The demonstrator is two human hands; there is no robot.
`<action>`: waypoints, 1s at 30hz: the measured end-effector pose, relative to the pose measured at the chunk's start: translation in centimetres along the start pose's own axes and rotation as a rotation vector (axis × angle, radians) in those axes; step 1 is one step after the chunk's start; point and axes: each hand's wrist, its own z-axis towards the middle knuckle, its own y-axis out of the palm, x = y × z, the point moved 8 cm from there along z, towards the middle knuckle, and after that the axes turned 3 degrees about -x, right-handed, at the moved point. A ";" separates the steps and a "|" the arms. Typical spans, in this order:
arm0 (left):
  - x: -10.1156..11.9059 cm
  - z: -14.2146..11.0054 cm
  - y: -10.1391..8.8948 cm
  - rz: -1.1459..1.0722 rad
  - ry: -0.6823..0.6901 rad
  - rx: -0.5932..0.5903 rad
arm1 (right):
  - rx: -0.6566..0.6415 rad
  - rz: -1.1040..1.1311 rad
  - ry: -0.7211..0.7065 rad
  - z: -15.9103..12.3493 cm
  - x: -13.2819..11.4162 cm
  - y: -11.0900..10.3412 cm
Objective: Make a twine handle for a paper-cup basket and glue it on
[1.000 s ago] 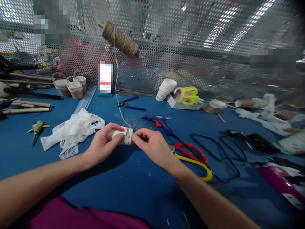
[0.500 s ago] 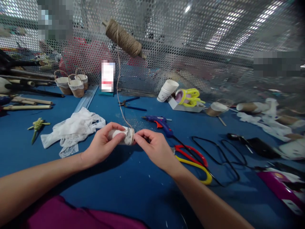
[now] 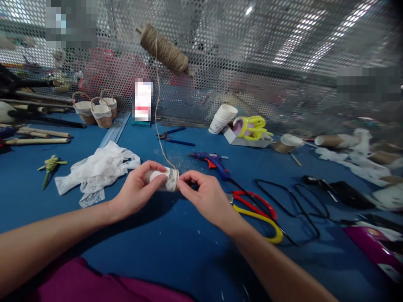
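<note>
On its side above the blue table lies a white printed paper cup [image 3: 171,181], with my left hand [image 3: 136,187] wrapped round its body. Twine [image 3: 163,153] runs down from a spool [image 3: 164,49] on the mesh and meets the cup, where some turns circle its right end. My right hand [image 3: 206,197] is closed in a pinch at that wound end, thumb and forefinger against the edge. Whether the fingertips hold the twine as well is hidden. Behind my right hand lies a blue glue gun [image 3: 215,165].
White lace [image 3: 97,170] lies left. Red-and-yellow-handled scissors [image 3: 256,214] and a black cord [image 3: 292,201] are on the right. Pliers [image 3: 176,136], stacked paper cups [image 3: 223,118] and small twine-wrapped baskets [image 3: 102,117] stand or lie farther back, before the perforated metal screen [image 3: 252,63].
The whole view has shifted very slightly. The cup appears turned a little in my left hand, and my right hand stays at its wound end.
</note>
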 end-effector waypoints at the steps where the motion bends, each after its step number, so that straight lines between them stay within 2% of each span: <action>1: 0.0 0.0 0.0 0.004 0.001 -0.003 | 0.002 -0.007 0.003 0.0 0.0 0.0; 11: -0.5 0.2 0.2 -0.019 -0.021 -0.027 | -0.008 0.003 0.006 -0.1 0.1 0.0; 18: -1.4 0.5 -0.1 -0.214 -0.132 -0.017 | -0.052 0.031 -0.025 0.3 0.2 0.0; 24: -1.8 0.3 -0.2 -0.215 -0.181 -0.001 | -0.046 -0.005 -0.056 0.4 -0.3 0.0; 30: -1.3 0.1 -0.2 -0.179 -0.168 0.014 | -0.023 -0.005 -0.048 0.4 -0.2 0.1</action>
